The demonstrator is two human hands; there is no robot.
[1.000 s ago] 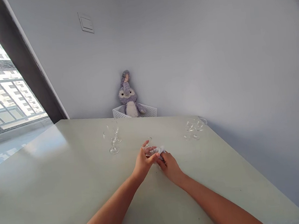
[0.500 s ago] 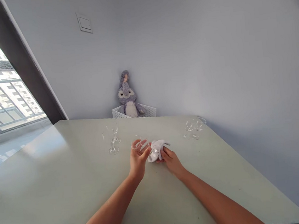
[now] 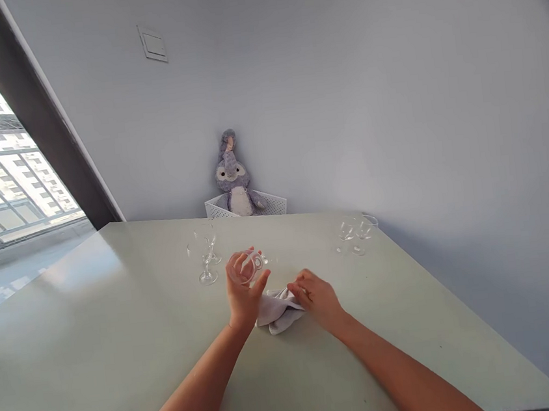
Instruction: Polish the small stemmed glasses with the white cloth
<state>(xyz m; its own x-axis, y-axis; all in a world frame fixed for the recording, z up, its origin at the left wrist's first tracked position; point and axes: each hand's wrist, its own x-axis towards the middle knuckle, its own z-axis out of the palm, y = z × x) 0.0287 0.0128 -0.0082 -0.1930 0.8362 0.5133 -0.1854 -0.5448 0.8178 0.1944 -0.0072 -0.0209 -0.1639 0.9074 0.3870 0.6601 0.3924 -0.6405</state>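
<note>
My left hand (image 3: 245, 290) is wrapped round the bowl of a clear wine glass (image 3: 246, 267), which lies tipped with its rim toward me and its stem pointing right. Just below and right of it, a pale grey cloth (image 3: 280, 311) rests crumpled on the table. My right hand (image 3: 315, 294) pinches the cloth's upper right corner between thumb and fingers. The glass and the cloth are apart. Behind my left hand, two more stemmed glasses (image 3: 208, 276) stand upright close together.
Several clear glasses (image 3: 358, 249) stand near the table's right edge. At the back, a grey plush rabbit (image 3: 232, 177) sits in a white perforated basket (image 3: 274, 205) against the wall. The pale table (image 3: 123, 352) spreads out on both sides, with a window (image 3: 10, 168) at left.
The cloth has come off the glass's foot and moved down onto the table, still pinched by my right hand. My left hand has shifted slightly left with the glass, turning its rim toward me.
</note>
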